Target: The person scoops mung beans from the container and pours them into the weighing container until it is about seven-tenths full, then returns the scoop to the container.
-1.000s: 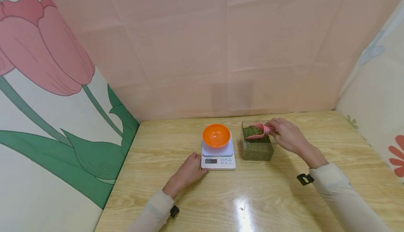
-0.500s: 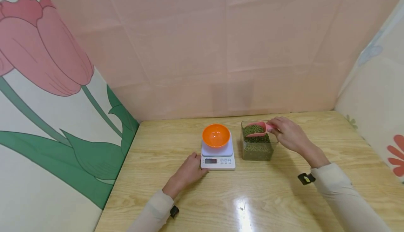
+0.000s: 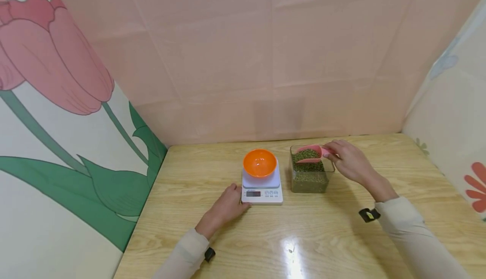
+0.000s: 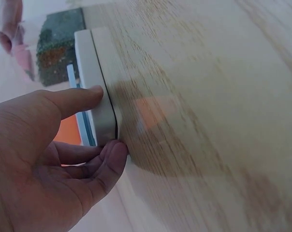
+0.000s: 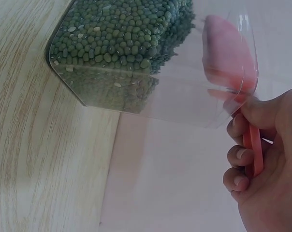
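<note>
My right hand grips the handle of a pink scoop, its fingers curled round it. In the head view the scoop, with green beans in its bowl, is at the top of a clear square container. Mung beans fill the container's lower part. My left hand holds the front left corner of a white digital kitchen scale; the left wrist view shows the thumb on its front edge and the fingers curled at its side. An orange bowl stands on the scale's platform.
A wooden table carries the scale and, just right of it, the container. A pink covered wall rises behind the table. Panels with printed flowers stand at both sides.
My right hand has moved slightly up and to the right, raising the scoop a little within the container's top. The left hand, scale and bowl have not visibly moved.
</note>
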The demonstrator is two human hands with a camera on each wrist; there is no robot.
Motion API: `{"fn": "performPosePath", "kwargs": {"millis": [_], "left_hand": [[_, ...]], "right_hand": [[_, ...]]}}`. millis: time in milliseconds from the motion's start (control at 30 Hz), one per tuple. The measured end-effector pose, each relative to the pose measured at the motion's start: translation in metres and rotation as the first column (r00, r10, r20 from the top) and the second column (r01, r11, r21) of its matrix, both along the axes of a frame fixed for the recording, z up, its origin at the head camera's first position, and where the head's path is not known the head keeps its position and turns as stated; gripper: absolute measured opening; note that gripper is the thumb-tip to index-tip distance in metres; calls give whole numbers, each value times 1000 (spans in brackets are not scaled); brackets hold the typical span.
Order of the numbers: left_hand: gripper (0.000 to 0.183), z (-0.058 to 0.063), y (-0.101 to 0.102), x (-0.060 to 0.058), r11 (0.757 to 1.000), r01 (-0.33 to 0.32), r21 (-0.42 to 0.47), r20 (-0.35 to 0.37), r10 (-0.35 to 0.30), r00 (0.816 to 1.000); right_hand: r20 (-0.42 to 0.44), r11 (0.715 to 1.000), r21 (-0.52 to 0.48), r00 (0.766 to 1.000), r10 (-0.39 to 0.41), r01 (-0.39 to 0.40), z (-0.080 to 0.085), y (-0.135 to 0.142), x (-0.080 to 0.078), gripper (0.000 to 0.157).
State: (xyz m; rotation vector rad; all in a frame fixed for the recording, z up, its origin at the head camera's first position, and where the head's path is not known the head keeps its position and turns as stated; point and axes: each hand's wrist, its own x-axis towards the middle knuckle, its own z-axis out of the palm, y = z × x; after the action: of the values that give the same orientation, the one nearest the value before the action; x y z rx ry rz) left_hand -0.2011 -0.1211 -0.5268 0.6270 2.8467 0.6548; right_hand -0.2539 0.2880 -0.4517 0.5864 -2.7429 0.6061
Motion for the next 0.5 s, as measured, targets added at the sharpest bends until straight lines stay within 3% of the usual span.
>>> {"fn": "performPosePath", "kwargs": {"millis": [500], "left_hand": [[63,-2,-1,-1,1000,8,12,0,-8,1000]], "right_hand": [[24,999,-36,1000,-17,18,2,0,2,23]]}}
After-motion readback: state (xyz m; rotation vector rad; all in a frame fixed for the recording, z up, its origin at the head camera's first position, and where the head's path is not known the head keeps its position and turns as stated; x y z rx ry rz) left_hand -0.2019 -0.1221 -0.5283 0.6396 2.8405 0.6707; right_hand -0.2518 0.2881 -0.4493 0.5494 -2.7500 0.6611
